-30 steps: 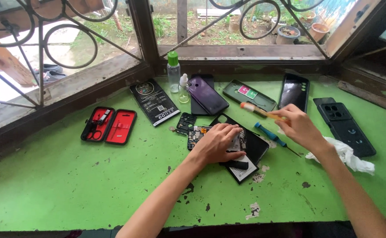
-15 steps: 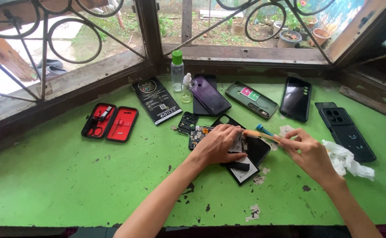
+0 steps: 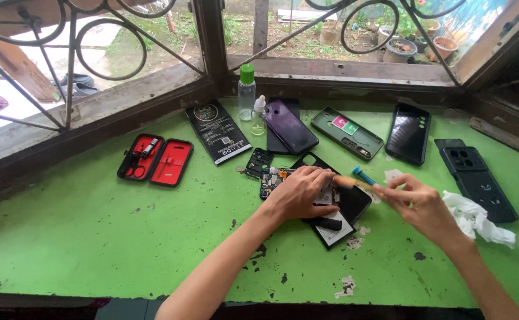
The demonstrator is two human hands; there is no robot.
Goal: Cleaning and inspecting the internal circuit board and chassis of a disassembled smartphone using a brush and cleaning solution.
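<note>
Green painted table, matte, chipped in dark spots, paint flakes lying near the front edge. Left hand is pressing flat on an opened smartphone, fingers spread and curved over its exposed insides, not clamping anything. The phone is lying at table centre, black, rectangular, back off, a white label showing at its near end. Right hand is pinching a thin brush with a tan handle, fingers closed around it, tip pointing left over the phone beside the left hand's fingertips. A blue-handled tool is lying just behind the brush. Crumpled white tissue is sitting at the right, soft and wrinkled, touching a black ribbed phone case.

Just beyond the left hand: one small black circuit part and a board piece with orange bits half under the fingers.

Left side: one red-lined tool pouch, open flat in two halves, small metal tools inside.

Far row, left to right: one flat black battery pack with a printed face, one clear plastic bottle with green cap, one small dropper bottle, one glossy purple back cover lying over a dark slab, one green-grey phone frame, one glossy black phone.

Behind, a worn wooden window sill and curled black iron grille.
</note>
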